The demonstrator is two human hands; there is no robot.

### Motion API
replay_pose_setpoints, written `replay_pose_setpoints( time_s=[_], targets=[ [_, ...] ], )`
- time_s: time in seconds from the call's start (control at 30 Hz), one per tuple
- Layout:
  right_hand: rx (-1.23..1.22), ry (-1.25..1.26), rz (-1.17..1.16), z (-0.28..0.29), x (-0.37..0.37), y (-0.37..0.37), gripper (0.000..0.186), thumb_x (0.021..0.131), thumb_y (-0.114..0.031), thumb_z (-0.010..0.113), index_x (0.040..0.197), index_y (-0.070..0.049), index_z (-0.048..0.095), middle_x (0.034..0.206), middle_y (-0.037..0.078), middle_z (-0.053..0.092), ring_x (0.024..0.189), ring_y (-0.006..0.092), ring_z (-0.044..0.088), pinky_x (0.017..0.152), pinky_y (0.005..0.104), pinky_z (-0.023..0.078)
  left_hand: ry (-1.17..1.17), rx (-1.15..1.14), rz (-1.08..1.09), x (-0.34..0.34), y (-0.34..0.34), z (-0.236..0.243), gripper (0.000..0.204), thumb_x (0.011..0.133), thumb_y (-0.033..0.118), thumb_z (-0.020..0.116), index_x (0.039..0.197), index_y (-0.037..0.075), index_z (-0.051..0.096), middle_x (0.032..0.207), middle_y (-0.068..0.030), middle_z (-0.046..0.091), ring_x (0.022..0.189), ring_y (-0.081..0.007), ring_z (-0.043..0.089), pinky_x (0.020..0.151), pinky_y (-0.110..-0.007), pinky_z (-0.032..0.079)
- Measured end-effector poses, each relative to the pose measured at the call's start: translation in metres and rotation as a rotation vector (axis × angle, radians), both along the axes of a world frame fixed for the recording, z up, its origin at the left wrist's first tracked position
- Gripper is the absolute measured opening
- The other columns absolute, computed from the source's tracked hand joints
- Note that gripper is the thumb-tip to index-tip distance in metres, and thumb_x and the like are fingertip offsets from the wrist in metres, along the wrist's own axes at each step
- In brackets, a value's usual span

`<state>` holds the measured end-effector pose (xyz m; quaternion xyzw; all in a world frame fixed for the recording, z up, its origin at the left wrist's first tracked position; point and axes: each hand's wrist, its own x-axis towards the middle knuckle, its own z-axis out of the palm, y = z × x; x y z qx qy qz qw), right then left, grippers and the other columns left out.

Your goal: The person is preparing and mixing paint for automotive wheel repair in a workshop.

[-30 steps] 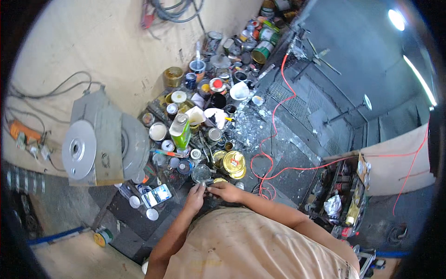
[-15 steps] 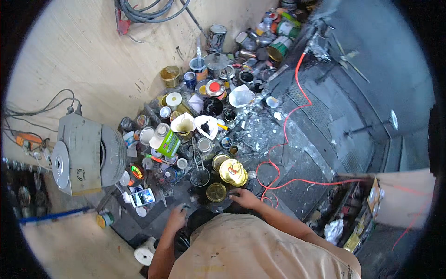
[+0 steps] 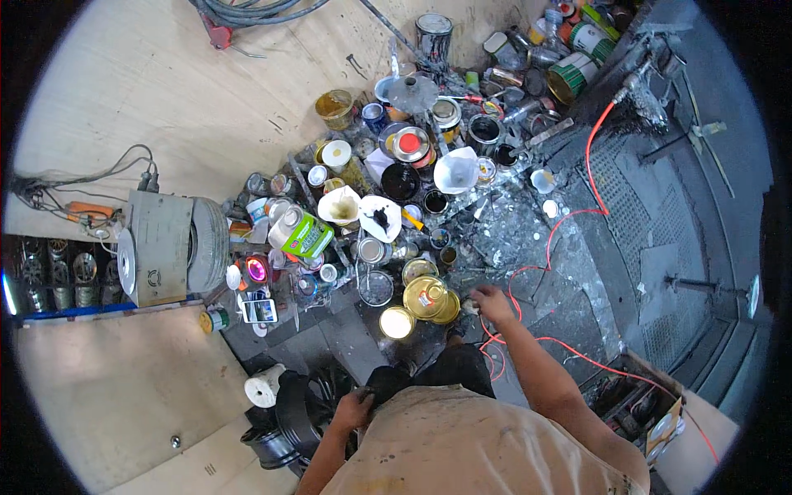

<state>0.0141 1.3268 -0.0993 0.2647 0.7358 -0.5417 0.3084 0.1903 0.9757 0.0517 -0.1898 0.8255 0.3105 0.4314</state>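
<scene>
Two bare hands were at work above the floor, set well apart. The right hand was stretched out with its fingers loosely curled; its fingertips were too blurred for me to tell whether that grip held anything. A small pale scrap lay just beside them, touching or not I couldn't say. The left hand, nearer the body, was bent in beside the dark trousers, and I couldn't tell what it held, if anything.

Just left of the right grip were the gold round lids, overlapping one another, with a bright gold tin a little nearer the person. A red hose looped close by on that grip's right. Farther off to its left stood a clear tub, then a green-and-white can; beyond and left of it sat a white cup with black paint inside. Left of the left grip rested a black wheel.

I took the step to be a reach among the tins. Any closer move called for slim finger placement, clear of the hose and the neighbouring rims.
</scene>
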Motion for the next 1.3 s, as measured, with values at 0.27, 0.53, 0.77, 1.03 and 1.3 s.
replay_pose_setpoints(
  time_s=[0.27, 0.53, 0.77, 1.03, 1.3],
  targets=[
    [-0.081, 0.41, -0.149, 0.01, -0.154, -0.089, 0.032, 0.085, -0.028, 0.06, 0.089, 0.003, 0.063, 0.07, 0.013, 0.064, 0.067, 0.0232, 0.062, 0.062, 0.0355, 0.048, 0.09, -0.069, 0.15, 0.036, 0.019, 0.004, 0.036, 0.088, 0.03, 0.053, 0.11, 0.002, 0.059, 0.104, -0.0242, 0.062, 0.102, -0.0378, 0.058, 0.083, -0.042, 0.046],
    [0.119, 0.614, -0.139, -0.009, -0.12, -0.109, 0.027, 0.085, -0.025, 0.059, 0.088, 0.002, 0.062, 0.079, 0.021, 0.065, 0.074, 0.0361, 0.064, 0.066, 0.0413, 0.049, -0.07, -0.05, 0.518, 0.095, 0.007, -0.005, 0.038, 0.089, 0.033, 0.055, 0.108, 0.001, 0.059, 0.098, -0.0232, 0.064, 0.093, -0.0338, 0.063, 0.079, -0.039, 0.047],
    [0.407, 0.102, 0.396, -0.108, -0.014, -0.117, 0.024, 0.079, -0.027, 0.061, 0.095, -0.009, 0.067, 0.092, 0.019, 0.066, 0.087, 0.0375, 0.063, 0.076, 0.0469, 0.05, -0.147, 0.119, 0.617, 0.157, -0.047, -0.066, 0.038, 0.089, 0.032, 0.056, 0.112, 0.002, 0.058, 0.101, -0.0227, 0.064, 0.098, -0.0341, 0.061, 0.082, -0.038, 0.046],
    [0.555, 0.069, 0.63, -0.193, 0.016, -0.166, 0.05, 0.079, -0.022, 0.059, 0.127, -0.01, 0.049, 0.122, 0.022, 0.051, 0.108, 0.037, 0.055, 0.089, 0.0441, 0.047, -0.171, 0.069, 0.789, 0.201, -0.113, -0.075, 0.028, 0.09, 0.021, 0.057, 0.107, -0.002, 0.056, 0.083, -0.0118, 0.06, 0.069, -0.0159, 0.051, 0.063, -0.03, 0.043],
    [0.542, 0.012, 0.506, -0.225, 0.015, -0.189, 0.024, 0.081, -0.017, 0.054, 0.103, -0.013, 0.064, 0.107, 0.019, 0.062, 0.1, 0.0336, 0.06, 0.086, 0.0425, 0.048, -0.273, 0.036, 0.801, 0.215, -0.122, -0.063, 0.026, 0.09, 0.022, 0.057, 0.103, -0.001, 0.058, 0.08, -0.0046, 0.059, 0.068, -0.0123, 0.05, 0.06, -0.027, 0.041]
  ],
)
